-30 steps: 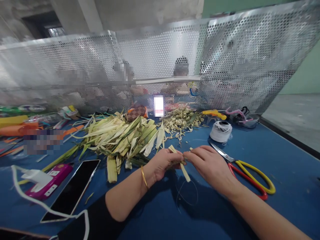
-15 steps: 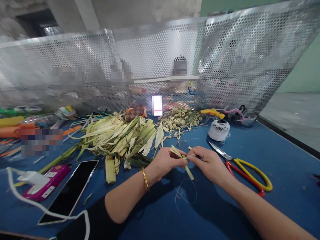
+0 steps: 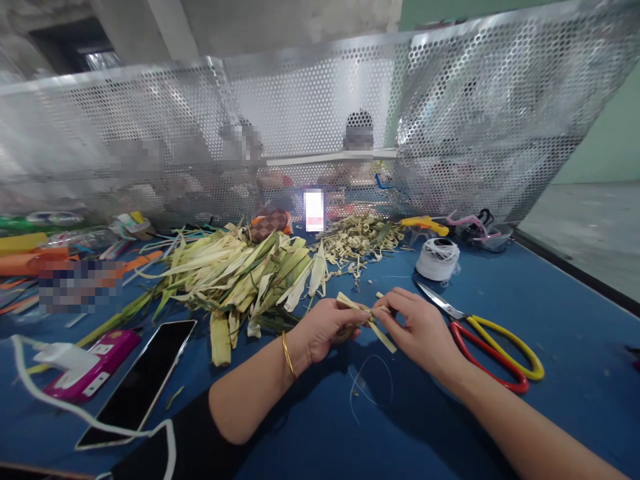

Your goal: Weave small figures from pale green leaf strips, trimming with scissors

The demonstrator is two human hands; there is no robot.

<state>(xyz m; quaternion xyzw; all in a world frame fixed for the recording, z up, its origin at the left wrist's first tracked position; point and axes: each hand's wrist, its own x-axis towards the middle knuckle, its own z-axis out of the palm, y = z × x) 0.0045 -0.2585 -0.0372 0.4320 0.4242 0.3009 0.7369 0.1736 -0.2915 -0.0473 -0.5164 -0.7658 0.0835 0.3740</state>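
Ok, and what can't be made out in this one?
All in the head view:
Leaf strip: its middle, covered by the left hand and right hand.
People opposite: obscured by the mesh screen and pixel blocks.
Item at left: hidden by pixel blocks.
Dark thing: cut off by the right edge.

The left hand [image 3: 327, 328] and right hand [image 3: 420, 327] sit close together, fingers [image 3: 394, 302] pinched (both forearms [image 3: 257, 397] slanting inward).

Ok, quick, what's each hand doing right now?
Left hand: closed, holding a pale leaf strip.
Right hand: closed, pinching at the strip close beside the left hand.
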